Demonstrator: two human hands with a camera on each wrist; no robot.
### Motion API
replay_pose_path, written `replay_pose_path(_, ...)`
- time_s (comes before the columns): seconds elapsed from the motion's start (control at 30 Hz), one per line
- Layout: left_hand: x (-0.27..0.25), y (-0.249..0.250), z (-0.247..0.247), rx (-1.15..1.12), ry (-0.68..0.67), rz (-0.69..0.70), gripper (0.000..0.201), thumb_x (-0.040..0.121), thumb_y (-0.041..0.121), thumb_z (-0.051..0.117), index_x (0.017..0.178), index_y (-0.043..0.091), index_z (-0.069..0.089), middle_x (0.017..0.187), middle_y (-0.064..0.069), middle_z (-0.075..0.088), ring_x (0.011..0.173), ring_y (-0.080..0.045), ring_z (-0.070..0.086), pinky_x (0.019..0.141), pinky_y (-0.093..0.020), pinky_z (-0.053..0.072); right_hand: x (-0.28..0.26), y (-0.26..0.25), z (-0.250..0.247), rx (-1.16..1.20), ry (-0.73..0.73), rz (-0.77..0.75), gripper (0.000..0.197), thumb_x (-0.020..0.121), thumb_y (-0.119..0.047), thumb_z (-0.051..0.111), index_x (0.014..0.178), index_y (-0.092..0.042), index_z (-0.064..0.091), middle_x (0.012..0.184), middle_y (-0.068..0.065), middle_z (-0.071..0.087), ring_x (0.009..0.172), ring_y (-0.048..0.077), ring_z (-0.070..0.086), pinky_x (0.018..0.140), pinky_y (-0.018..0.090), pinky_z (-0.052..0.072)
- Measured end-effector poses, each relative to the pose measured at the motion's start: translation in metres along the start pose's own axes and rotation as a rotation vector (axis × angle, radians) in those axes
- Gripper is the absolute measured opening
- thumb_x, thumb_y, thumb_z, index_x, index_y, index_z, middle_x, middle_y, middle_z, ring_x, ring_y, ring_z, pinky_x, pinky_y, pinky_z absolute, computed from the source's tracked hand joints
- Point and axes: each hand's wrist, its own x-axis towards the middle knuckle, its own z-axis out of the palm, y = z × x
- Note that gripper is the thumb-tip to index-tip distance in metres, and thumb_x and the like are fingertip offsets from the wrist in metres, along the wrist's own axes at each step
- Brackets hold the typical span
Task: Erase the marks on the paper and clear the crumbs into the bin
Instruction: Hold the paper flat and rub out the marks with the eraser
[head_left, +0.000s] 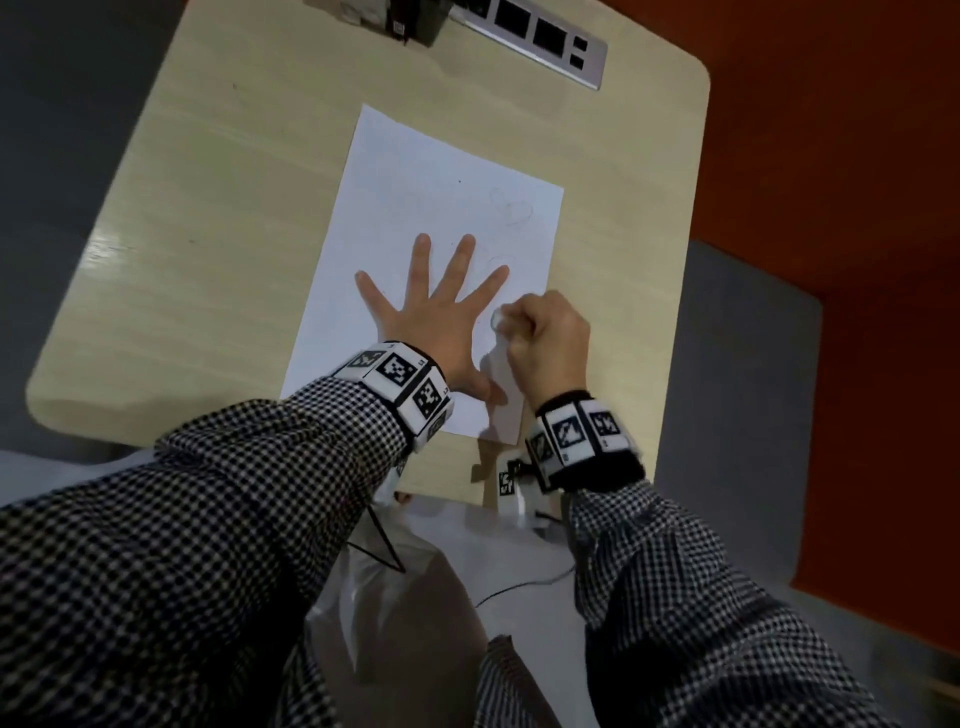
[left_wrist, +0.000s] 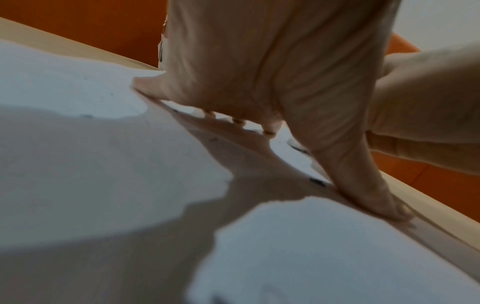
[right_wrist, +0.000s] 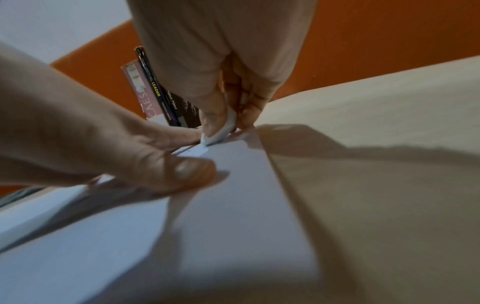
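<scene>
A white sheet of paper (head_left: 415, 208) lies on the pale wooden table (head_left: 208, 208). Faint pencil loops (head_left: 511, 208) show near its far right corner. My left hand (head_left: 436, 306) lies flat on the paper with fingers spread, pressing it down. Just right of it, my right hand (head_left: 540, 338) pinches a white eraser (head_left: 497, 318) whose tip touches the paper near its right edge. The right wrist view shows the eraser (right_wrist: 221, 131) between thumb and fingers, on the paper (right_wrist: 233, 205). Small dark crumbs (left_wrist: 317, 182) lie on the paper (left_wrist: 78, 164) beside my left thumb.
A silver power strip (head_left: 540, 36) and a dark object (head_left: 415, 21) sit at the table's far edge. Books (right_wrist: 158, 96) stand beyond the table. Orange wall (head_left: 831, 156) lies to the right. A white plastic bag (head_left: 395, 597) hangs below the table's near edge.
</scene>
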Motion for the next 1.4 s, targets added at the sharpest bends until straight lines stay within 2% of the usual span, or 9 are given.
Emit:
replay_pose_path(0.13, 0.000, 0.001, 0.001, 0.010, 0.002, -0.008, 0.128, 0.058, 0.075, 0.070, 0.144, 0.050, -0.021, 0.152, 0.011, -0.039, 0.139, -0.031, -0.036, 0.095, -0.081, -0.005, -0.048, -0.005, 0.003, 0.050, 0.022, 0.022, 0.019, 0.074, -0.012, 0.051, 0.059, -0.001, 0.056, 0.063, 0.014, 0.050, 0.055, 0.026, 0.051, 0.049, 0.028, 0.033)
replay_pose_path(0.3, 0.000, 0.000, 0.000, 0.011, -0.003, 0.002, 0.131, 0.053, 0.080, 0.068, 0.144, 0.050, -0.021, 0.152, 0.010, -0.039, 0.139, -0.031, -0.037, 0.094, -0.082, -0.005, -0.008, -0.003, 0.000, 0.013, 0.056, -0.017, 0.012, 0.075, -0.006, 0.057, 0.068, 0.001, 0.063, 0.068, 0.020, 0.057, 0.057, 0.025, 0.053, 0.054, 0.023, 0.032)
replay_pose_path(0.47, 0.001, 0.001, 0.000, 0.020, -0.020, -0.011, 0.129, 0.058, 0.075, 0.070, 0.144, 0.050, -0.023, 0.151, 0.010, -0.040, 0.138, -0.031, -0.037, 0.094, -0.081, -0.006, -0.052, 0.003, 0.006, 0.012, 0.071, -0.005, 0.016, 0.073, -0.001, 0.063, 0.058, -0.001, 0.057, 0.060, 0.015, 0.051, 0.049, 0.022, 0.045, 0.046, 0.027, 0.033)
replay_pose_path(0.57, -0.001, 0.000, -0.005, 0.009, -0.009, 0.020, 0.127, 0.058, 0.077, 0.068, 0.145, 0.049, -0.020, 0.152, 0.009, -0.038, 0.139, -0.032, -0.037, 0.094, -0.081, -0.007, -0.040, 0.003, -0.001, 0.004, -0.017, -0.013, 0.007, 0.070, 0.003, 0.065, 0.065, -0.001, 0.065, 0.067, 0.017, 0.058, 0.057, 0.028, 0.057, 0.052, 0.028, 0.045)
replay_pose_path(0.73, -0.009, -0.011, -0.002, 0.044, -0.014, 0.070, 0.122, 0.057, 0.084, 0.061, 0.146, 0.050, -0.016, 0.153, 0.009, -0.036, 0.140, -0.029, -0.036, 0.097, -0.079, -0.007, -0.026, -0.002, -0.015, -0.019, -0.147, -0.057, 0.011, 0.075, 0.001, 0.058, 0.073, -0.006, 0.065, 0.077, 0.015, 0.061, 0.070, 0.030, 0.058, 0.061, 0.034, 0.048)
replay_pose_path(0.93, -0.010, -0.013, 0.001, 0.014, -0.005, 0.053, 0.119, 0.062, 0.076, 0.066, 0.146, 0.051, -0.014, 0.153, 0.011, -0.037, 0.140, -0.027, -0.036, 0.097, -0.079, -0.007, -0.044, -0.015, 0.004, -0.023, -0.049, -0.006, 0.006, 0.073, 0.002, 0.055, 0.070, -0.003, 0.054, 0.073, 0.011, 0.049, 0.059, 0.022, 0.043, 0.052, 0.028, 0.032)
replay_pose_path(1.1, -0.009, -0.009, 0.004, -0.019, 0.005, 0.044, 0.127, 0.055, 0.078, 0.069, 0.147, 0.050, -0.013, 0.154, 0.010, -0.036, 0.140, -0.029, -0.036, 0.096, -0.080, -0.009, -0.013, -0.015, 0.002, -0.009, -0.011, 0.041, 0.009, 0.078, -0.004, 0.050, 0.079, -0.002, 0.059, 0.083, 0.016, 0.055, 0.066, 0.029, 0.051, 0.055, 0.027, 0.032)
replay_pose_path(1.23, -0.009, -0.010, 0.004, -0.001, 0.013, 0.049, 0.131, 0.055, 0.072, 0.073, 0.146, 0.049, -0.019, 0.151, 0.009, -0.040, 0.138, -0.028, -0.039, 0.095, -0.079, -0.011, -0.051, -0.018, 0.003, 0.045, -0.048, 0.026, 0.005, 0.067, -0.010, 0.048, 0.068, -0.007, 0.051, 0.075, 0.007, 0.046, 0.059, 0.018, 0.040, 0.047, 0.024, 0.026)
replay_pose_path(1.4, -0.014, -0.019, -0.008, 0.086, -0.063, 0.122, 0.138, 0.047, 0.081, 0.071, 0.143, 0.051, -0.023, 0.148, 0.010, -0.044, 0.136, -0.028, -0.041, 0.096, -0.079, -0.011, -0.047, -0.011, -0.010, 0.075, -0.113, 0.036, 0.002, 0.078, -0.004, 0.060, 0.076, -0.005, 0.062, 0.079, 0.010, 0.059, 0.070, 0.023, 0.055, 0.062, 0.025, 0.040)
